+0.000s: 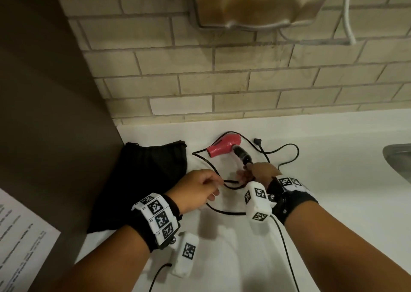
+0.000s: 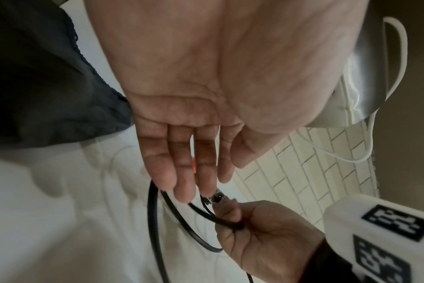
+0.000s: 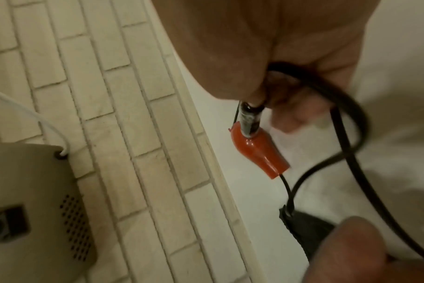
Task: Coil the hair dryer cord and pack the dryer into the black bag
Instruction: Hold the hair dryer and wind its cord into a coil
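Pinching cord [image 1: 229, 181] near dryer [image 1: 223, 148] handle: right hand [image 1: 262, 172]; left hand [image 1: 195, 191] alongside (fingers straight, relaxed).

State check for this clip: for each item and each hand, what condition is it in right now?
hair dryer: lying on its side on the counter, outside the bag.
cord: mostly uncoiled, sprawled in loose loops.
plug: free, lying on the counter.
black bag: flat, nothing in it yet.
right hand: grips the cord near the dryer handle.
left hand: fingers straight, touching the cord.
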